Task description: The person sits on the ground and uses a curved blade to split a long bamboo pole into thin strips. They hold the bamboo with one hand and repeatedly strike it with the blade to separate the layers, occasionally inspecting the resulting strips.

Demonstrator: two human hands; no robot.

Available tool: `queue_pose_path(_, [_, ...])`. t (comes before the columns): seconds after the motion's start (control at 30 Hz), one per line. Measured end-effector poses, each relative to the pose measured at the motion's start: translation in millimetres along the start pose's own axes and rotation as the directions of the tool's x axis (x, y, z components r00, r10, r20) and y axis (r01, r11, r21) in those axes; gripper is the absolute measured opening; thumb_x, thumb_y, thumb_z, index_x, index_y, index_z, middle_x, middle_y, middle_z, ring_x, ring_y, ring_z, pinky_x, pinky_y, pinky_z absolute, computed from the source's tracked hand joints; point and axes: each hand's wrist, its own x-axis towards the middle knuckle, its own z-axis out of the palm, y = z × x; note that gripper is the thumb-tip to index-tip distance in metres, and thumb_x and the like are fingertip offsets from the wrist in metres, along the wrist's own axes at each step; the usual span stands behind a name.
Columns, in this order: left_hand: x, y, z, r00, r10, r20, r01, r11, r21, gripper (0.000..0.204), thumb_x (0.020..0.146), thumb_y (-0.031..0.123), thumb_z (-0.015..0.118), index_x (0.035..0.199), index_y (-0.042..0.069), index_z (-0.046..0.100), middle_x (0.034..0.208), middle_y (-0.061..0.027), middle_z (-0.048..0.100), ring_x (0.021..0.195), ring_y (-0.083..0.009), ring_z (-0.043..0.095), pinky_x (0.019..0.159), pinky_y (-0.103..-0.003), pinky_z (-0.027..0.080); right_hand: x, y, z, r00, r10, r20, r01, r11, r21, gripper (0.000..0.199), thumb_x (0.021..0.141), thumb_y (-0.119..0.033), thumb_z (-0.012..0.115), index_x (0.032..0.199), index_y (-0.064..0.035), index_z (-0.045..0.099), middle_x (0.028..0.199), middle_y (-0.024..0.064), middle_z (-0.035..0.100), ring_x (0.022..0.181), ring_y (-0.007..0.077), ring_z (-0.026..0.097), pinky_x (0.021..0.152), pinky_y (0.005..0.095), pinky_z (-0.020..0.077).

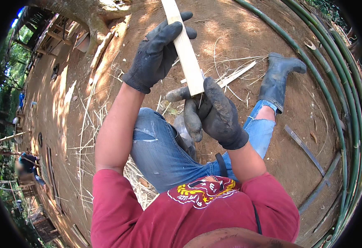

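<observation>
Above a dirt yard strewn with shavings, a gloved left hand (158,53) wraps a pale bamboo slat (185,49) mid-length, while the gloved right hand (214,111) closes around its lower end.

Pale strip (186,51), dark gloves (156,53), green poles (334,95).

Both gloved hands are raised: the left hand (158,51) curled shut, the right hand (214,111) clenched below.
</observation>
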Motion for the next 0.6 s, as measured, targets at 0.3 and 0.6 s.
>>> queue_pose_path(0.3, [0, -4, -16, 0.954, -0.072, -0.290, 0.051, 0.996, -0.080, 0.046, 0.097, 0.029, 0.057, 0.134, 0.001, 0.054, 0.103, -0.0052, 0.068, 0.083, -0.0089, 0.065, 0.068, -0.025, 0.057, 0, 15, -9, 0.812, -0.518, -0.267, 0.268, 0.738, -0.619, 0.046, 0.087, -0.036, 0.074, 0.117, -0.0019, 0.065, 0.089, 0.0078, 0.066, 0.079, 0.0138, 0.067, 0.069, 0.0263, 0.0563])
queue_pose_path(0.6, [1, -6, -25, 0.912, -0.203, -0.356, 0.137, 0.970, -0.203, 0.031, 0.098, 0.021, 0.056, 0.119, -0.001, 0.062, 0.110, -0.0105, 0.067, 0.098, -0.0167, 0.066, 0.081, -0.029, 0.058, 46, -41, -20, 0.717, -0.620, 0.317, 0.404, -0.001, -0.915, 0.050, 0.073, -0.026, 0.084, 0.120, -0.0145, 0.068, 0.111, 0.0086, 0.061, 0.099, 0.0234, 0.062, 0.084, 0.0350, 0.0524])
